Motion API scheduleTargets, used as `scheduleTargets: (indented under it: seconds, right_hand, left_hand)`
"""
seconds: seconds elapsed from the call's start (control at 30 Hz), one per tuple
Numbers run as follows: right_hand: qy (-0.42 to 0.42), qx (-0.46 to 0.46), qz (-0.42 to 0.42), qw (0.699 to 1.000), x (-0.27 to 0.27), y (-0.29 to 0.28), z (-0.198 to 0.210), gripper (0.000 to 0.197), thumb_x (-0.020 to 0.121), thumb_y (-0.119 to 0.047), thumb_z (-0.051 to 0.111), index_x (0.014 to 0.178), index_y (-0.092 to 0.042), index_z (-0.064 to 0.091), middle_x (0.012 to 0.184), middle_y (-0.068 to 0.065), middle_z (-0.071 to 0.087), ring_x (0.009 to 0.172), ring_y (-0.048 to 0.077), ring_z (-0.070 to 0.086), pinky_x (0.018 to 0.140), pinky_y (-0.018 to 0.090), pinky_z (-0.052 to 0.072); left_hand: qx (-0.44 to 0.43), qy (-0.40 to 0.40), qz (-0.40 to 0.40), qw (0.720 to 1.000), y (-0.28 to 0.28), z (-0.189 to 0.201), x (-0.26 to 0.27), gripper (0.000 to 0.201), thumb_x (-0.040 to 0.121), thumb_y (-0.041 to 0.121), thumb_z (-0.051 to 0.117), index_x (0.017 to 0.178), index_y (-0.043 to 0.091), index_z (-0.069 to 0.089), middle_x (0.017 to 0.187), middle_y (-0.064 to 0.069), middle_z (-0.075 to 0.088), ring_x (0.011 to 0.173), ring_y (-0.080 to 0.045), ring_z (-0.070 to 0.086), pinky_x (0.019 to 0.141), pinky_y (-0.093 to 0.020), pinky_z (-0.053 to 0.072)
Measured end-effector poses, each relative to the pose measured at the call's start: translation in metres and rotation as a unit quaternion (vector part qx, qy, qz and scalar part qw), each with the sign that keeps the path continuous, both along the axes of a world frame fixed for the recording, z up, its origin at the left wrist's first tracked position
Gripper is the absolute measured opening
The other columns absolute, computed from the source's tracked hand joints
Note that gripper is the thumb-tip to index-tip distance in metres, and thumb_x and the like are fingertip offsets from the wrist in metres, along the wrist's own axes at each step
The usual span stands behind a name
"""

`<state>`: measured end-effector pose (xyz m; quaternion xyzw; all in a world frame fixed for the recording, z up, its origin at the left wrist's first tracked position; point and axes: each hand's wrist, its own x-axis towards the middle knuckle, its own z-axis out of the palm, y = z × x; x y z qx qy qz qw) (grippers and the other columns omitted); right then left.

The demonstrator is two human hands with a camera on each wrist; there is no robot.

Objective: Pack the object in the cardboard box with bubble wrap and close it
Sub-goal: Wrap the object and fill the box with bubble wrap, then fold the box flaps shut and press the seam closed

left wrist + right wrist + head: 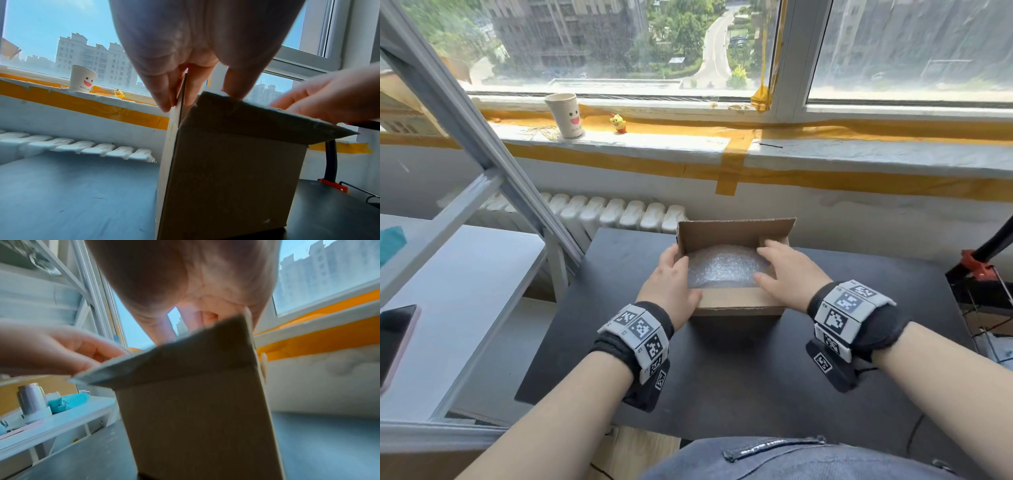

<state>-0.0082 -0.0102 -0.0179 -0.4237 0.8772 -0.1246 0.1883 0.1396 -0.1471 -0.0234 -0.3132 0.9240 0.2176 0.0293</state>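
A small cardboard box (732,303) stands open on the black table (722,377), its back flap upright. Bubble wrap (722,270) fills the inside and hides whatever lies under it. My left hand (671,277) is at the box's left side. In the left wrist view the left flap (182,97) is pinched between two fingers, and the thumb touches the near flap (267,123). My right hand (787,274) lies over the box's right side with straight, spread fingers, its thumb on the bubble wrap. The right wrist view shows the near flap (185,356) slanting outward in front of the fingers.
A paper cup (565,116) and a yellow chick toy (618,123) sit on the taped windowsill. A white shelf (465,274) with a phone (393,339) stands to the left. A radiator (619,212) is behind the table, and an orange clamp (976,265) is at its right edge.
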Motion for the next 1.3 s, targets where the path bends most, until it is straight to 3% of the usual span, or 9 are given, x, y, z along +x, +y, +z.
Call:
scheduleTargets:
  seconds: [0.23,0.37,0.53,0.67,0.77,0.97,1.1,1.2,1.3]
  right_hand:
    - [0.01,0.001,-0.01,1.0,-0.015,-0.025,0.015,0.057,0.091,-0.026,0.05,0.144,-0.018,0.03,0.143,0.008,0.035,0.13,0.025,0.041,0.108,0.038,0.036]
    - [-0.024,-0.004,-0.043,0.999,-0.019,-0.035,0.013,0.051,0.09,-0.024,0.05,0.139,-0.025,0.033,0.139,0.011,0.038,0.12,0.029,0.049,0.102,0.038,0.041]
    - [-0.055,-0.005,-0.063,0.996,-0.027,-0.038,0.008,0.053,0.089,-0.023,0.05,0.137,-0.03,0.031,0.129,0.015,0.043,0.105,0.031,0.055,0.096,0.038,0.044]
    - [-0.073,-0.013,-0.041,0.996,-0.027,-0.031,0.004,0.062,0.089,-0.021,0.052,0.145,-0.03,0.025,0.133,0.015,0.044,0.115,0.029,0.053,0.098,0.033,0.04]
    - [-0.064,-0.019,-0.021,0.998,-0.025,-0.019,-0.002,0.062,0.091,-0.022,0.05,0.147,-0.023,0.025,0.144,0.011,0.041,0.132,0.024,0.043,0.111,0.034,0.034]
    - [-0.027,0.003,0.005,1.0,-0.011,0.006,-0.012,0.056,0.096,-0.038,0.043,0.145,-0.011,0.033,0.156,0.009,0.023,0.145,0.02,0.02,0.117,0.03,0.017]
    - [-0.037,-0.011,0.006,0.999,-0.006,0.014,-0.013,0.062,0.094,-0.045,0.043,0.145,-0.011,0.033,0.159,0.007,0.017,0.147,0.017,0.014,0.118,0.027,0.01]
    - [-0.062,-0.018,0.014,0.998,-0.006,0.022,-0.011,0.07,0.088,-0.049,0.053,0.145,-0.013,0.033,0.159,0.001,0.015,0.147,0.013,0.011,0.117,0.024,0.009]
    - [-0.1,-0.044,0.003,0.994,-0.012,0.031,-0.015,0.07,0.079,-0.047,0.066,0.138,-0.017,0.045,0.157,-0.007,0.022,0.145,0.008,0.017,0.114,0.021,0.015]
  left_hand:
    - [-0.018,-0.002,0.0,1.0,0.002,-0.006,0.0,0.056,0.09,0.026,0.053,0.137,0.005,0.033,0.158,-0.006,0.007,0.136,-0.022,0.038,0.106,-0.03,0.034]
    - [-0.022,-0.01,-0.007,1.0,0.004,-0.009,-0.003,0.058,0.09,0.023,0.049,0.141,0.004,0.028,0.158,-0.006,0.005,0.133,-0.023,0.04,0.106,-0.031,0.035]
    - [-0.025,-0.004,-0.01,1.0,0.003,-0.011,-0.008,0.048,0.09,0.02,0.047,0.135,0.006,0.036,0.158,-0.007,0.006,0.13,-0.025,0.044,0.103,-0.035,0.04]
    - [-0.02,0.016,-0.05,0.998,-0.001,-0.01,-0.006,0.042,0.091,0.015,0.045,0.134,0.018,0.045,0.158,-0.011,0.009,0.136,-0.026,0.038,0.102,-0.033,0.04]
    - [0.008,0.034,-0.079,0.996,-0.004,-0.01,-0.005,0.049,0.093,0.016,0.045,0.14,0.026,0.039,0.159,-0.01,0.01,0.142,-0.022,0.028,0.108,-0.03,0.033]
    - [0.044,0.002,-0.108,0.993,-0.004,-0.012,-0.003,0.081,0.088,0.051,0.05,0.15,0.018,0.009,0.16,-0.003,0.011,0.148,-0.014,0.01,0.119,-0.027,0.011]
    - [0.028,-0.045,-0.115,0.992,0.0,-0.016,-0.004,0.098,0.08,0.06,0.056,0.15,0.013,0.006,0.16,-0.005,0.008,0.148,-0.015,0.002,0.12,-0.028,0.006]
    - [0.001,-0.055,-0.133,0.99,0.001,-0.016,-0.006,0.089,0.082,0.057,0.056,0.148,0.012,0.017,0.16,-0.007,0.008,0.148,-0.019,0.002,0.119,-0.029,0.006]
    - [0.026,-0.004,-0.118,0.993,-0.006,-0.014,-0.005,0.056,0.089,0.036,0.056,0.139,0.014,0.04,0.156,-0.007,0.024,0.146,-0.018,0.018,0.114,-0.022,0.015]
